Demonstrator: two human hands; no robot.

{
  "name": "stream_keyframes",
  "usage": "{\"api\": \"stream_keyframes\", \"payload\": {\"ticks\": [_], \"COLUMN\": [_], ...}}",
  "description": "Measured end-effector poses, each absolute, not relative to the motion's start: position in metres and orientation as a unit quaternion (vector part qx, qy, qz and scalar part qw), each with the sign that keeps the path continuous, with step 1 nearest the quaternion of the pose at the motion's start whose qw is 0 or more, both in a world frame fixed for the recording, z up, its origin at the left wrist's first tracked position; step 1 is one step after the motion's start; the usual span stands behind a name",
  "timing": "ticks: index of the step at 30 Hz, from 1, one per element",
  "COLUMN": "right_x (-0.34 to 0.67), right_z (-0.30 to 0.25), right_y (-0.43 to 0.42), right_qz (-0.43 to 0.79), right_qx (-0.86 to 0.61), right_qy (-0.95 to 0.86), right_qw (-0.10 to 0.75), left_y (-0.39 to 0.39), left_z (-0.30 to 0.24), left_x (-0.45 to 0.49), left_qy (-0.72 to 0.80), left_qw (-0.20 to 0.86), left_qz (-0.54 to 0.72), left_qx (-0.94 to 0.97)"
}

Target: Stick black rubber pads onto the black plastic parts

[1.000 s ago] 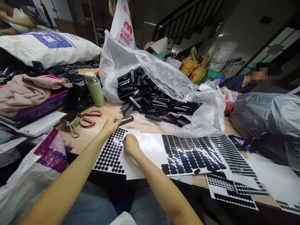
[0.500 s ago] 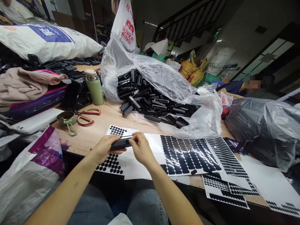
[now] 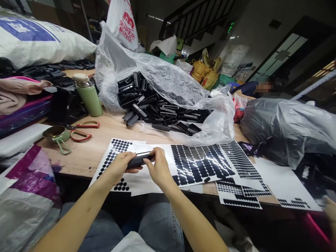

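A black ribbed plastic part (image 3: pixel 136 161), long and narrow with a pale edge along its top, is held level over the white sheets. My left hand (image 3: pixel 119 168) is closed around its left end, thumb on top and fingers beneath. At its right end, the thumb and fingers of my right hand (image 3: pixel 158 166) grip it; whether a small sticker is also there I cannot tell. Under my hands lies a sheet of round black stickers (image 3: pixel 108 158). To the right of them is a glossy sheet of black rounded-rectangle stickers (image 3: pixel 201 164).
A clear plastic bag (image 3: pixel 168 78) spills many black plastic parts (image 3: pixel 162 110) behind the sheets. Red-handled scissors (image 3: pixel 81 134), a green cup (image 3: pixel 56 134) and a green flask (image 3: pixel 89 96) stand left. A grey bag (image 3: pixel 286 126) and a person (image 3: pixel 249 89) are at right.
My view has turned right, so everything sits further left in it. My right fingers have moved from a pinch to lying along the part's end. Part of another hand shows at the right edge.
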State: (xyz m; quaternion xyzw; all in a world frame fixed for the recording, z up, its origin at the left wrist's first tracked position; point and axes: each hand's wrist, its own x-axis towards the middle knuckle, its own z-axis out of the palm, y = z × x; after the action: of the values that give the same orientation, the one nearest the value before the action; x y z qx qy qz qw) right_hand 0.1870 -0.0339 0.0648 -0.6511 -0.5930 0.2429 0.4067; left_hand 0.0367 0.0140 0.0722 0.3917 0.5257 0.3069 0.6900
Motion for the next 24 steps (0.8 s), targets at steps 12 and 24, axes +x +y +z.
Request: {"api": "stream_keyframes", "payload": {"ticks": [12,24], "right_x": [0.247,0.246], "right_z": [0.013,0.02], "right_y": [-0.095,-0.101], "right_qz": [0.143,0.171], "right_qx": [-0.851,-0.818], "right_qy": [-0.463,-0.442], "right_qw": [0.202,0.328], "left_y": [0.005,0.006], "left_z": [0.019,0.024], "left_x": [0.076,0.076], "left_qy": [0.523,0.542], "left_qw": [0.73,0.714], "left_qz": [0.244,0.238], "left_qx": [0.366,0.373]}}
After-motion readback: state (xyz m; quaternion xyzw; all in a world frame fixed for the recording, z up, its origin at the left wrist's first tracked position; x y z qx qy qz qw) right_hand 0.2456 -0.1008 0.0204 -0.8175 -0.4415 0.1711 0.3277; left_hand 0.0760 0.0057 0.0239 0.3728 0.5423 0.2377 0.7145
